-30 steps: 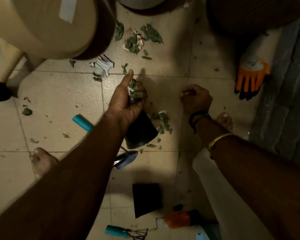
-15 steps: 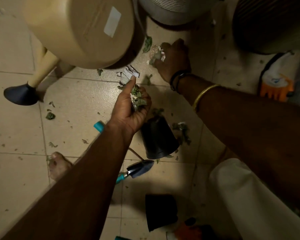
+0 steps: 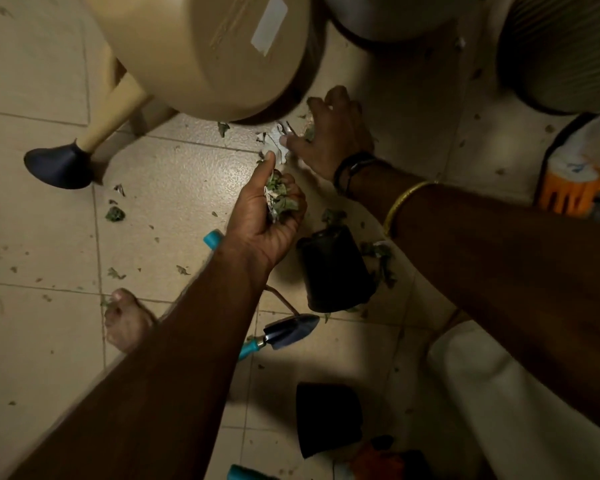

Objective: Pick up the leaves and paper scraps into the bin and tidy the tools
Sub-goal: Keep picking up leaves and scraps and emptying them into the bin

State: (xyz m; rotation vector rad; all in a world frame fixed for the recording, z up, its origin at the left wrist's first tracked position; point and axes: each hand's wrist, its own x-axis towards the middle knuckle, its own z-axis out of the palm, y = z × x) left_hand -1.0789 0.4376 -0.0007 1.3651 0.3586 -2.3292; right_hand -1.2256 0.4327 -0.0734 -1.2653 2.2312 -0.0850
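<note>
Nearest, at the bottom edge, a teal tool handle [image 3: 246, 474] is cut off, beside a black plastic pot [image 3: 328, 419] lying on its side and an orange glove [image 3: 378, 459] mostly lost in shadow. A white garment [image 3: 499, 393] covers the lower right. Further out, a trowel [image 3: 284, 332] with a teal grip and a dark, glossy pointed blade lies on the pale speckled floor tiles [image 3: 174, 188], its handle running under the left forearm; a bare foot [image 3: 127, 322] rests to its left. A second black pot [image 3: 333, 271] lies tipped over, with loose leaves [image 3: 378, 258] crumpled against its right side. The left hand [image 3: 267, 220] is cupped palm-up, fingers curled round a wad of leaves and paper scraps [image 3: 278, 199], thumb straight. Another teal handle end [image 3: 212, 238] shows behind its wrist. Beyond, the right hand [image 3: 329, 133] is bent down over the floor beside a torn white paper scrap [image 3: 274, 143]; motion blur hides whether it grips anything. A smooth beige plastic stool [image 3: 205, 46] with a dark leg cap [image 3: 61, 164] overhangs that litter. Far right lie an orange-and-white glove [image 3: 575, 178] and a ribbed round container [image 3: 568, 46], cut off.
</note>
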